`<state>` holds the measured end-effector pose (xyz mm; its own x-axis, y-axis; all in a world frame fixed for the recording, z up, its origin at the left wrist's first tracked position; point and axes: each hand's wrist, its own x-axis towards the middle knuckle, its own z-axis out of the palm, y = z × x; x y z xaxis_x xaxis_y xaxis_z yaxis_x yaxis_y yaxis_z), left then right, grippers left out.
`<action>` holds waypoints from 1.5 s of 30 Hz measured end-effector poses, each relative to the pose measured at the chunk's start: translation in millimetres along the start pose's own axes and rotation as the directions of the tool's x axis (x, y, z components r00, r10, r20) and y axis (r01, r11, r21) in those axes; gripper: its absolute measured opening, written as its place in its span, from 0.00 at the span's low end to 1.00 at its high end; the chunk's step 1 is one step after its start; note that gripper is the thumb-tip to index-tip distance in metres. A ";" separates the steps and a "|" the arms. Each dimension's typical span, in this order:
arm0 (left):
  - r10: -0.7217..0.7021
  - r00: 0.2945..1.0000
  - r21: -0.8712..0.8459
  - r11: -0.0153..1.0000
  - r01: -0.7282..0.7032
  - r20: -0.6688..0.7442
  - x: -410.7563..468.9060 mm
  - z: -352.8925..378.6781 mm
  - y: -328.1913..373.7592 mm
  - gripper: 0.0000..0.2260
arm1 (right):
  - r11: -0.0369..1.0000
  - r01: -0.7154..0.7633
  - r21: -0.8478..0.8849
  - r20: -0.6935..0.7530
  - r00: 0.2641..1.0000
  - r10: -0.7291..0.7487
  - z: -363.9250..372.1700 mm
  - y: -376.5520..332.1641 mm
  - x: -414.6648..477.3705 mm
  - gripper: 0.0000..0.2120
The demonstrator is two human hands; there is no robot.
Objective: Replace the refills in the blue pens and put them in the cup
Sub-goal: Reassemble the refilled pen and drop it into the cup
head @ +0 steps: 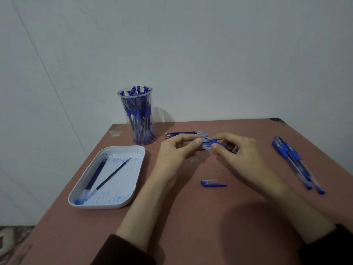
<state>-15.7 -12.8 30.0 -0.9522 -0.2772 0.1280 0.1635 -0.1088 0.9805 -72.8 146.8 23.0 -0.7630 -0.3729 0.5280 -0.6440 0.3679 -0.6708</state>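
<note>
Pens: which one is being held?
The pen pinched between left hand and right hand; the others stand in the cup or lie at right.

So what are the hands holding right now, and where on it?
A blue pen: the left hand pinches its clear barrel, the right hand its blue grip end.

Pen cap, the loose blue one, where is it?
Head view: the pen cap lies on the table nearer the person than the right hand, right of the white tray.
</note>
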 end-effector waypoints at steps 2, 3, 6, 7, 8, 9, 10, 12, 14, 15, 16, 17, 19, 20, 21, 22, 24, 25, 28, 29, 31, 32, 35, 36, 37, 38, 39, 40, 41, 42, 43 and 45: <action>-0.074 0.997 -0.218 0.973 0.073 0.001 -1.9 1.5 3.0 0.04 | 1.000 0.012 -0.019 0.006 1.000 -0.011 0.9 -0.6 -1.1 0.04; -0.105 0.994 -0.293 0.951 0.102 0.007 -2.5 1.9 4.1 0.04 | 1.000 0.016 -0.024 0.003 1.000 -0.016 1.0 -0.6 -1.2 0.04; -0.153 0.988 -0.391 0.908 0.150 0.023 -2.5 3.5 6.4 0.04 | 1.000 0.009 -0.018 -0.012 1.000 -0.009 -0.2 0.2 -0.4 0.04; -0.158 0.987 -0.404 0.901 0.156 0.029 -2.6 4.1 7.1 0.04 | 1.000 0.007 -0.023 -0.022 1.000 -0.008 -1.0 1.1 0.1 0.05; -0.164 0.986 -0.420 0.893 0.164 0.035 -2.9 4.8 7.4 0.04 | 0.999 0.004 -0.034 -0.029 1.000 -0.005 -1.5 1.7 0.2 0.05; -0.170 0.985 -0.433 0.885 0.170 0.039 -3.0 5.4 7.1 0.04 | 0.999 0.000 -0.050 -0.032 1.000 -0.001 -1.7 2.0 0.1 0.05; -0.173 0.984 -0.438 0.882 0.174 0.042 -3.0 5.5 6.9 0.04 | 0.998 -0.005 -0.067 -0.030 1.000 0.003 -1.7 1.9 -0.1 0.04; -0.176 0.983 -0.425 0.888 0.177 0.041 -3.3 6.0 6.8 0.04 | 0.996 -0.003 -0.091 -0.026 1.000 0.001 -1.3 1.6 -0.7 0.05; -0.173 0.984 -0.426 0.888 0.171 0.036 -3.3 5.9 7.1 0.03 | 0.995 0.007 -0.099 -0.030 1.000 -0.010 -1.4 0.6 -0.7 0.05; -0.171 0.985 -0.436 0.884 0.166 0.027 -2.9 5.7 7.3 0.03 | 0.995 0.005 -0.098 -0.034 0.999 -0.008 -1.9 0.3 -0.6 0.05; -0.170 0.985 -0.447 0.880 0.160 0.017 -2.4 5.3 7.5 0.03 | 0.995 0.001 -0.097 -0.039 0.999 -0.005 -2.5 0.0 -0.5 0.05; -0.172 0.985 -0.455 0.877 0.157 0.008 -1.9 5.1 7.5 0.03 | 0.995 -0.001 -0.096 -0.041 0.999 -0.003 -3.2 -0.2 -0.5 0.05; -0.173 0.985 -0.455 0.877 0.157 0.007 -1.6 5.4 7.1 0.03 | 0.994 0.001 -0.107 -0.035 0.999 -0.004 -4.0 -1.4 -1.1 0.05; -0.168 0.986 -0.443 0.883 0.156 0.012 -1.7 5.8 6.3 0.03 | 0.993 0.007 -0.122 -0.030 0.999 -0.011 -3.8 -2.1 -1.4 0.05; -0.160 0.987 -0.421 0.894 0.153 0.018 -2.0 6.2 5.1 0.03 | 0.990 0.019 -0.136 -0.029 0.999 -0.023 -3.2 -3.1 -1.8 0.05; -0.149 0.989 -0.390 0.909 0.146 0.024 -2.7 6.9 4.1 0.04 | 0.989 0.032 -0.147 -0.031 0.999 -0.037 -2.5 -4.0 -2.1 0.06; -0.117 0.993 -0.306 0.945 0.119 0.024 -3.8 8.3 1.6 0.04 | 0.985 0.058 -0.161 -0.039 0.997 -0.065 -1.6 -5.2 -2.6 0.06; -0.102 0.995 -0.264 0.959 0.104 0.019 -3.9 8.9 0.4 0.03 | 0.983 0.070 -0.169 -0.036 0.996 -0.077 -1.6 -5.2 -2.9 0.06; -0.071 0.997 -0.171 0.983 0.069 -0.006 -3.5 8.8 -1.1 0.03 | 0.989 0.061 -0.135 -0.013 0.998 -0.063 -0.3 -5.7 -3.9 0.06; -0.065 0.998 -0.164 0.985 0.062 -0.011 -3.3 9.0 -0.6 0.03 | 0.995 0.036 -0.092 -0.010 0.999 -0.037 0.5 -6.0 -3.7 0.06; -0.045 0.999 -0.183 0.982 0.042 -0.016 -3.1 9.7 0.1 0.05 | 0.999 -0.025 0.028 -0.005 1.000 0.025 1.8 -7.1 -2.9 0.05; -0.031 0.999 -0.195 0.980 0.027 -0.017 -3.0 10.4 0.4 0.07 | 0.995 -0.046 0.085 0.001 0.999 0.046 2.1 -7.9 -2.4 0.04; -0.004 1.000 -0.249 0.969 0.008 0.015 -4.0 13.5 0.6 0.11 | 0.982 -0.066 0.175 0.012 0.998 0.065 2.3 -10.9 -2.6 0.03; -0.001 1.000 -0.279 0.960 0.009 0.031 -4.7 14.8 0.6 0.12 | 0.979 -0.068 0.190 0.015 0.998 0.067 2.8 -12.4 -3.1 0.03; -0.001 0.999 -0.303 0.953 0.013 0.040 -4.8 15.9 0.5 0.13 | 0.975 -0.070 0.209 0.020 0.998 0.067 3.4 -13.8 -3.7 0.03; -0.005 0.999 -0.322 0.947 0.018 0.042 -5.3 17.0 1.1 0.13 | 0.970 -0.072 0.233 0.027 0.997 0.068 3.9 -15.3 -4.2 0.03; -0.002 0.999 -0.323 0.946 0.013 0.032 -5.3 17.4 0.6 0.13 | 0.961 -0.078 0.264 0.032 0.997 0.072 3.5 -16.9 -4.2 0.03; 0.005 1.000 -0.301 0.954 -0.002 0.009 -4.5 16.8 -0.1 0.12 | 0.950 -0.087 0.299 0.033 0.996 0.081 2.5 -17.6 -3.6 0.03; 0.018 1.000 -0.248 0.968 -0.022 -0.018 -3.1 15.5 -1.3 0.10 | 0.937 -0.098 0.334 0.027 0.995 0.094 0.9 -18.2 -2.7 0.03; 0.031 0.999 -0.192 0.981 -0.038 -0.038 -2.0 13.9 -2.1 0.09 | 0.927 -0.108 0.359 0.018 0.994 0.108 -0.9 -18.8 -1.9 0.03; 0.045 0.998 -0.150 0.987 -0.051 -0.045 -1.0 12.5 -3.4 0.07 | 0.923 -0.113 0.369 0.009 0.993 0.118 -2.7 -19.0 -1.2 0.03; 0.044 0.999 -0.126 0.991 -0.045 -0.010 -2.1 12.7 -5.4 0.09 | 0.933 -0.108 0.342 -0.008 0.993 0.118 -2.9 -17.7 -0.8 0.03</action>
<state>-17.9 0.5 26.4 -0.9415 -0.2909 0.1700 0.2377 -0.2158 0.9471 -61.0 143.1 36.0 -0.8341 -0.3199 0.4494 -0.4995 0.0921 -0.8614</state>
